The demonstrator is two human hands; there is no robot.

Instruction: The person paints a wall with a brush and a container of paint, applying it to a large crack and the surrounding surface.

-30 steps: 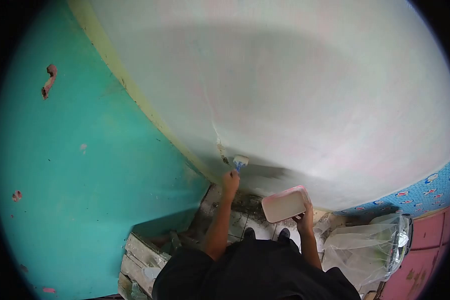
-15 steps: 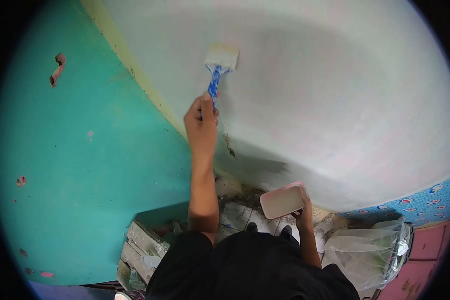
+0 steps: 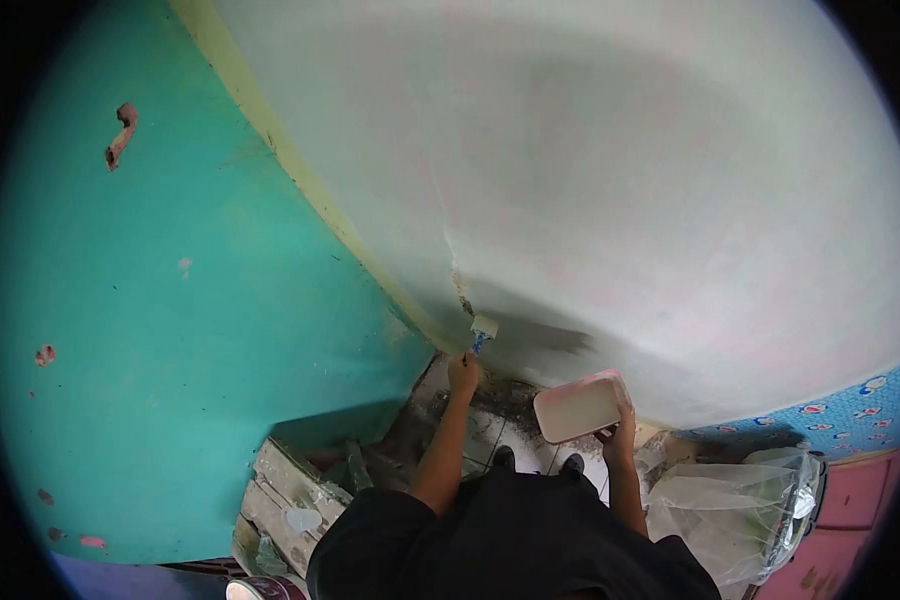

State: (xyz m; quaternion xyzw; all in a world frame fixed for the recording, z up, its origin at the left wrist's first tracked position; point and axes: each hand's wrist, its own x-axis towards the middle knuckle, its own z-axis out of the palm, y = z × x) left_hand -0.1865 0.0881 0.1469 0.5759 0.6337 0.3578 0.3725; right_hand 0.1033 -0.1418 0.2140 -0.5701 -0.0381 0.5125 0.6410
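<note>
My left hand is closed around the blue handle of a paintbrush, low on the white wall. The bristles are coated in pale paint and overlap the wall just below a cracked, chipped patch. In my right hand is a shallow rectangular tray with a pinkish rim, gripped at its right edge. Pale paint covers the inside of the tray, which is held above the floor near my feet.
A green wall with chipped spots meets the white one at a yellow strip. Worn, paint-spattered wood stands at lower left, beside a paint can. Clear plastic sheeting covers something at right, near a pink cabinet.
My left hand has brought the paintbrush down from high on the white wall to near its base. My right hand and the tray have barely shifted.
</note>
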